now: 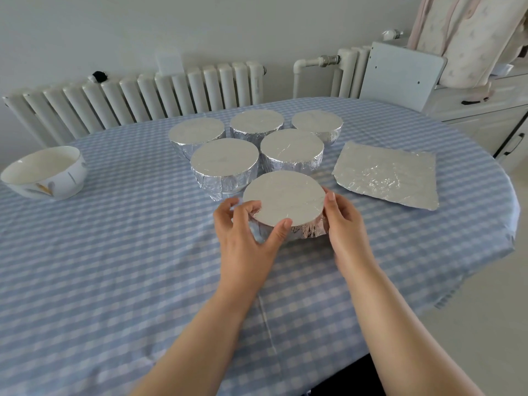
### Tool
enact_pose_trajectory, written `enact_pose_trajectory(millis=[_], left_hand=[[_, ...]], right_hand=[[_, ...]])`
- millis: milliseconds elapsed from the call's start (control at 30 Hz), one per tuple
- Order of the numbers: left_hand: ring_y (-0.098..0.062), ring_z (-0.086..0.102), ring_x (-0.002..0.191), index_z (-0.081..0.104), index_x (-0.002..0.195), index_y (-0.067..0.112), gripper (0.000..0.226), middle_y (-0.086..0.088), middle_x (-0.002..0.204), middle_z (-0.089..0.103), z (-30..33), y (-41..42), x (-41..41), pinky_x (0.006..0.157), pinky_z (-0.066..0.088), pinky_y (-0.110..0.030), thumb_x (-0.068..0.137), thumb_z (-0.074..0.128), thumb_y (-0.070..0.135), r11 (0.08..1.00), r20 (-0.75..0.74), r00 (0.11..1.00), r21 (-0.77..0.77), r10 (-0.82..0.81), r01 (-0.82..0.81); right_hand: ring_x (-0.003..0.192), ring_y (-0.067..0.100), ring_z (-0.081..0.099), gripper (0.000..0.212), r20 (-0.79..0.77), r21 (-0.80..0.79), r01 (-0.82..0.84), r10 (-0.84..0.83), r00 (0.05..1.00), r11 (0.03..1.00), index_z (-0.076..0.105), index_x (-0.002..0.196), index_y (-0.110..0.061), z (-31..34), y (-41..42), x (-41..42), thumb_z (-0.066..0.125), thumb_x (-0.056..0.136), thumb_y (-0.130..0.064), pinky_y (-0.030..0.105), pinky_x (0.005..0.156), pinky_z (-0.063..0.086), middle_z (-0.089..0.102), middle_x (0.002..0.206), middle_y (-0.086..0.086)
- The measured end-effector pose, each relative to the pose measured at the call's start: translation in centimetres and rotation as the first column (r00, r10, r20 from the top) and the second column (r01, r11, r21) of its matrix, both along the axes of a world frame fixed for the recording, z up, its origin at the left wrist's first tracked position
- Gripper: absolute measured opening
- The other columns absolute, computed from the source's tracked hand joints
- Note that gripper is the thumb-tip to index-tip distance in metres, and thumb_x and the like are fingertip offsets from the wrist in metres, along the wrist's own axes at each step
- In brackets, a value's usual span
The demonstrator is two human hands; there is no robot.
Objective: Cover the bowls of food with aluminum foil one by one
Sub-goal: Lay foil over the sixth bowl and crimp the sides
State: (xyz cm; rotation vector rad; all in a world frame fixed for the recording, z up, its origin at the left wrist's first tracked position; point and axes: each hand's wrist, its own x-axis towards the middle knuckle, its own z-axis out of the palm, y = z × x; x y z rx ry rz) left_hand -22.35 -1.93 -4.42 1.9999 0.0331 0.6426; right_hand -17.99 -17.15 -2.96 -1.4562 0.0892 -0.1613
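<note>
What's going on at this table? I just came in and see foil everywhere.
A person is covering bowls with aluminum foil. Both hands, left hand and right hand, grip the sides of the nearest foil-covered bowl, pressing its foil down around the rim. Five more covered bowls sit behind it in two rows. One white bowl at the far left is still uncovered, and a flat foil sheet lies on the checked tablecloth to the right.
</note>
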Motion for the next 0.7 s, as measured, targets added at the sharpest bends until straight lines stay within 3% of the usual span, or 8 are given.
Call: enact_pose_trajectory(millis=[33, 100, 200, 267, 367, 467, 700], left_hand=[[0.011, 0.015, 0.136, 0.053, 0.116, 0.027, 0.065, 0.007, 0.146, 0.021, 0.2, -0.1, 0.0, 0.100, 0.018, 0.000, 0.071, 0.064, 0.072, 1.000, -0.020, 0.999, -0.013, -0.027, 0.027], [0.001, 0.018, 0.143, 0.045, 0.112, 0.041, 0.051, 0.005, 0.156, 0.019, 0.5, -0.2, -0.1, 0.099, 0.020, 0.002, 0.073, 0.065, 0.067, 0.994, -0.064, 0.993, -0.052, -0.096, 0.093], [-0.005, 0.036, 0.134, 0.036, 0.108, 0.051, 0.050, 0.009, 0.146, 0.036, 0.7, -0.2, 0.0, 0.104, 0.032, -0.012, 0.074, 0.072, 0.060, 0.988, -0.061, 0.989, -0.085, -0.133, 0.128], [-0.006, 0.041, 0.129, 0.036, 0.110, 0.047, 0.058, 0.022, 0.136, 0.039, 0.7, -0.2, 0.0, 0.102, 0.036, -0.017, 0.068, 0.071, 0.065, 0.988, -0.045, 0.991, -0.092, -0.125, 0.120], [0.001, 0.042, 0.125, 0.041, 0.115, 0.032, 0.068, 0.046, 0.124, 0.032, 0.6, -0.2, 0.2, 0.097, 0.035, -0.011, 0.064, 0.068, 0.068, 0.989, -0.041, 0.994, -0.112, -0.104, 0.099], [0.002, 0.043, 0.123, 0.044, 0.119, 0.024, 0.075, 0.057, 0.117, 0.028, 0.6, -0.1, 0.3, 0.093, 0.032, -0.010, 0.063, 0.069, 0.068, 0.988, -0.048, 0.994, -0.122, -0.097, 0.091], [-0.010, 0.045, 0.128, 0.042, 0.111, 0.034, 0.062, 0.033, 0.133, 0.035, 0.3, 0.1, 0.5, 0.102, 0.040, -0.024, 0.065, 0.071, 0.065, 0.984, -0.026, 0.992, -0.131, -0.127, 0.123]], right_hand=[[0.085, 0.041, 0.063, 0.020, -0.020, 0.027, 0.024, -0.023, 1.000, 0.999, 0.067, 0.096, -0.024, 0.1, 0.1, 0.0, 0.049, 0.102, -0.032, 0.048, 0.079, 0.053, 0.070, 0.095, 0.020], [0.069, 0.025, 0.053, 0.019, -0.064, 0.076, 0.071, -0.066, 0.996, 0.995, 0.063, 0.091, -0.018, 0.2, 0.2, 0.2, 0.052, 0.101, -0.030, 0.037, 0.068, 0.045, 0.063, 0.079, 0.011], [0.071, 0.015, 0.052, 0.018, -0.113, 0.144, 0.105, -0.089, 0.990, 0.984, 0.063, 0.085, -0.017, 0.2, 0.2, 0.5, 0.055, 0.099, -0.025, 0.031, 0.065, 0.042, 0.063, 0.075, 0.001], [0.073, 0.016, 0.053, 0.018, -0.140, 0.190, 0.111, -0.085, 0.987, 0.976, 0.064, 0.082, -0.017, 0.3, 0.2, 0.7, 0.058, 0.098, -0.022, 0.031, 0.065, 0.043, 0.064, 0.074, 0.001], [0.068, 0.014, 0.058, 0.017, -0.172, 0.225, 0.101, -0.063, 0.983, 0.969, 0.065, 0.081, -0.014, 0.4, 0.0, 1.0, 0.060, 0.096, -0.020, 0.031, 0.066, 0.047, 0.068, 0.070, -0.001], [0.070, 0.016, 0.061, 0.015, -0.188, 0.229, 0.088, -0.045, 0.981, 0.969, 0.066, 0.083, -0.013, 0.4, -0.2, 1.3, 0.061, 0.096, -0.019, 0.034, 0.068, 0.050, 0.069, 0.076, 0.003], [0.081, 0.022, 0.061, 0.005, -0.185, 0.175, 0.097, -0.064, 0.981, 0.980, 0.066, 0.089, -0.013, 0.1, -0.3, 1.9, 0.064, 0.093, -0.015, 0.041, 0.077, 0.050, 0.069, 0.090, 0.010]])
